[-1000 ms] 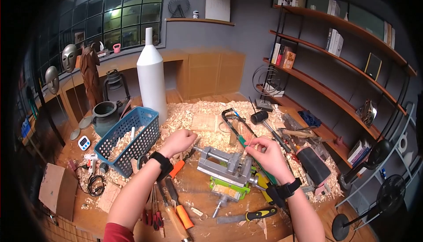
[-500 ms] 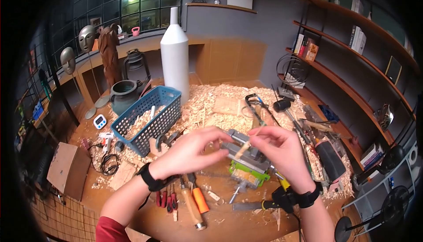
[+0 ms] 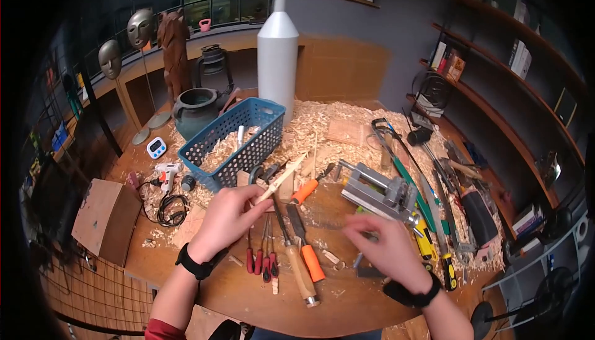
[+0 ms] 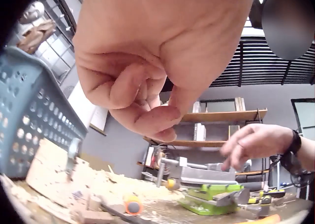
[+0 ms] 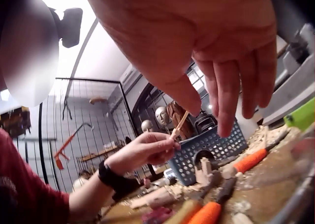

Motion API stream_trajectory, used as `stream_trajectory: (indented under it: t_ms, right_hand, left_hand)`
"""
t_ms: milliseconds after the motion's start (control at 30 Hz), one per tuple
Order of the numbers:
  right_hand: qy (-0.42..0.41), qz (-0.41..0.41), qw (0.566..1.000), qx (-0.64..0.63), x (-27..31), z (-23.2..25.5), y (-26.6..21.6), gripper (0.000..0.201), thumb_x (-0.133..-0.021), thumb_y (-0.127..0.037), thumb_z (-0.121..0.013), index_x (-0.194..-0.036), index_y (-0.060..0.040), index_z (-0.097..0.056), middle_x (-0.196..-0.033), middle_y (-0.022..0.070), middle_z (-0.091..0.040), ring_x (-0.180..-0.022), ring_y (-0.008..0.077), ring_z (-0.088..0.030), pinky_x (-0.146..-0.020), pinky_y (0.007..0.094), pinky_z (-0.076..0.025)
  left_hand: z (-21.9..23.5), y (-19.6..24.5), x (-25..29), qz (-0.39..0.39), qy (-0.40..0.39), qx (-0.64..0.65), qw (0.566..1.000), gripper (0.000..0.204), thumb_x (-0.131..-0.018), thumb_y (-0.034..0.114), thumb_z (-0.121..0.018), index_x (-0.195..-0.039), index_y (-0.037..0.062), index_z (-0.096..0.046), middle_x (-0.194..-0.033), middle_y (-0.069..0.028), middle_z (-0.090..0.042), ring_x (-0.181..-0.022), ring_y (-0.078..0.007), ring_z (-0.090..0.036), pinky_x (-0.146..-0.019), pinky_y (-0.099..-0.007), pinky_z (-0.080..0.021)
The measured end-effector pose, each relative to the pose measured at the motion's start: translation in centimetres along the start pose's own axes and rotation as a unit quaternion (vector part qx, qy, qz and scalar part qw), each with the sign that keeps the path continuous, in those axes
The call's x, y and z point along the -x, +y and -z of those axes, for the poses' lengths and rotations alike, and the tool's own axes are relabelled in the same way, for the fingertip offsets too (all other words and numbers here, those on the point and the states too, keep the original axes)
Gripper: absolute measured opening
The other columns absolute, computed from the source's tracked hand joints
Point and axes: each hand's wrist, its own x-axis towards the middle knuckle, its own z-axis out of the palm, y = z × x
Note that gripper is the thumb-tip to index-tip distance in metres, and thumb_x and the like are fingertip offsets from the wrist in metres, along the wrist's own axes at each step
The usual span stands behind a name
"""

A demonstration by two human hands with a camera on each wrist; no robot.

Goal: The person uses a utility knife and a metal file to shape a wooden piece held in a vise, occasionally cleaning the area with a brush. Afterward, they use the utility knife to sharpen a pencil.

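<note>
In the head view the left hand (image 3: 232,216) pinches a slim, pale carved wooden stick (image 3: 282,177) that points up and to the right, near the front of the blue basket (image 3: 232,166). The right wrist view also shows the stick (image 5: 181,123) rising from that hand's fingertips. My right hand (image 3: 384,247) hovers in front of the grey vise (image 3: 378,190), its fingers loosely extended and holding nothing. In the left wrist view the curled fingers (image 4: 157,123) of the left hand hide most of the stick.
Chisels with orange handles (image 3: 313,262), a wooden-handled tool (image 3: 302,275) and several red-handled tools (image 3: 266,265) lie in front. A green saw (image 3: 412,185) is at the right. Shavings (image 3: 310,120) cover the back. A tall white bottle (image 3: 277,67) stands behind the basket.
The hands have moved apart. My left hand has carried the stick left, away from the vise; the right has let go of it and moved lower. The head view has shifted.
</note>
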Motion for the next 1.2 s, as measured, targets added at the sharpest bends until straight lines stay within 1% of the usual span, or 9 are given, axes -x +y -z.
stream_trajectory:
  t_ms: [33,167,267,300,367,467,633,767,1200]
  right_hand:
    - [0.008,0.042,0.994,0.098,1.1,0.4,-0.2,0.035,-0.093,-0.020,-0.070,-0.123,-0.0025,-0.068,-0.113,0.0150,-0.074,-0.094,0.0312,-0.071,-0.085,0.0395,-0.056]
    - [-0.044,0.057,0.992,0.102,2.0,1.0,-0.9,0.033,-0.095,-0.018,-0.068,-0.126,-0.0075,-0.068,-0.118,0.0176,-0.072,-0.104,0.0356,-0.070,-0.088,0.0395,-0.056]
    - [-0.075,-0.001,0.992,0.099,0.2,0.9,-3.3,0.023,-0.095,-0.015,-0.066,-0.114,-0.0049,-0.072,-0.114,0.0153,-0.073,-0.104,0.0351,-0.069,-0.089,0.0412,-0.055]
    - [-0.067,0.051,0.989,0.119,-0.6,0.6,-3.4,0.021,-0.094,-0.013,-0.065,-0.110,-0.0035,-0.073,-0.105,0.0162,-0.073,-0.100,0.0362,-0.068,-0.088,0.0437,-0.054]
    - [-0.053,0.094,0.984,0.145,-1.6,0.5,-4.0,0.019,-0.092,-0.011,-0.065,-0.106,-0.0021,-0.073,-0.097,0.0172,-0.072,-0.095,0.0374,-0.067,-0.086,0.0462,-0.053]
    - [-0.066,0.144,0.972,0.172,-2.4,1.8,-4.3,0.020,-0.091,-0.011,-0.065,-0.108,-0.0032,-0.073,-0.092,0.0184,-0.071,-0.092,0.0375,-0.067,-0.083,0.0441,-0.053]
    - [0.095,-0.055,0.971,0.213,0.0,11.5,-3.6,0.021,-0.092,-0.012,-0.067,-0.109,-0.0026,-0.073,-0.088,0.0164,-0.072,-0.077,0.0316,-0.070,-0.068,0.0384,-0.052]
    - [-0.016,-0.172,0.966,0.191,5.6,14.4,1.3,0.020,-0.093,-0.013,-0.067,-0.110,-0.0041,-0.074,-0.091,0.0137,-0.075,-0.082,0.0250,-0.074,-0.074,0.0347,-0.056]
    - [-0.017,-0.187,0.915,0.357,9.2,11.4,12.3,0.016,-0.087,-0.018,-0.070,-0.099,-0.0083,-0.075,-0.090,0.0126,-0.076,-0.084,0.0316,-0.073,-0.076,0.0418,-0.058]
  left_hand:
    - [0.5,-0.3,0.2,0.023,0.014,-0.021,0.999,0.021,-0.098,0.022,-0.068,-0.095,0.0007,-0.069,-0.065,-0.0079,-0.064,-0.053,-0.0143,-0.057,-0.052,-0.0305,-0.043]
    - [1.2,-1.5,0.0,0.030,0.036,-0.066,0.997,0.021,-0.097,0.021,-0.069,-0.097,0.0001,-0.070,-0.064,-0.0080,-0.064,-0.054,-0.0154,-0.060,-0.053,-0.0311,-0.044]
    - [1.4,-2.0,-0.8,0.026,0.073,-0.043,0.996,0.019,-0.097,0.017,-0.068,-0.098,-0.0012,-0.070,-0.065,-0.0082,-0.064,-0.055,-0.0146,-0.059,-0.055,-0.0306,-0.044]
    - [1.4,-2.2,-1.0,0.020,0.071,-0.039,0.997,0.019,-0.097,0.017,-0.068,-0.098,-0.0012,-0.070,-0.065,-0.0082,-0.064,-0.055,-0.0146,-0.059,-0.055,-0.0306,-0.044]
    - [1.3,-2.8,-1.2,0.048,0.114,0.017,0.992,0.020,-0.095,0.019,-0.069,-0.100,0.0004,-0.072,-0.068,-0.0163,-0.065,-0.057,-0.0272,-0.062,-0.056,-0.0379,-0.045]
    - [0.7,-4.2,-0.9,0.038,0.145,0.027,0.988,0.018,-0.097,0.015,-0.067,-0.102,-0.0016,-0.071,-0.069,-0.0140,-0.063,-0.057,-0.0186,-0.056,-0.056,-0.0332,-0.042]
    - [0.3,-3.4,-0.6,0.045,0.119,0.050,0.991,0.016,-0.097,0.011,-0.065,-0.103,-0.0034,-0.071,-0.077,-0.0092,-0.067,-0.064,-0.0146,-0.056,-0.060,-0.0298,-0.043]
    - [0.0,-2.1,-0.2,0.048,0.123,0.051,0.990,0.014,-0.097,0.010,-0.065,-0.102,-0.0033,-0.068,-0.077,-0.0068,-0.064,-0.065,-0.0134,-0.050,-0.060,-0.0295,-0.040]
    - [-0.9,-0.7,-2.2,0.067,0.044,0.120,0.989,0.013,-0.099,0.008,-0.064,-0.106,-0.0038,-0.065,-0.068,0.0017,-0.058,-0.062,-0.0051,-0.053,-0.055,-0.0233,-0.039]
